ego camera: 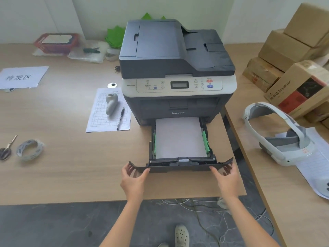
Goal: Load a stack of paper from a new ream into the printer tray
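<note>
A dark grey printer (176, 56) stands on the wooden table. Its paper tray (179, 165) is pulled out toward me, and a white stack of paper (179, 138) lies flat in it between green side guides. My left hand (132, 177) curls around the left end of the tray's front panel, thumb touching its edge. At the right end of that panel is my right hand (226, 177), fingers behind it and thumb on its front. No ream wrapper is visible.
Left of the printer lie a printed form (99, 120) with a white handheld scanner (111, 103) and a pen (120, 118), plus a tape roll (29, 149) and keys. A white headset (277, 134) and cardboard boxes (292, 50) crowd the right table.
</note>
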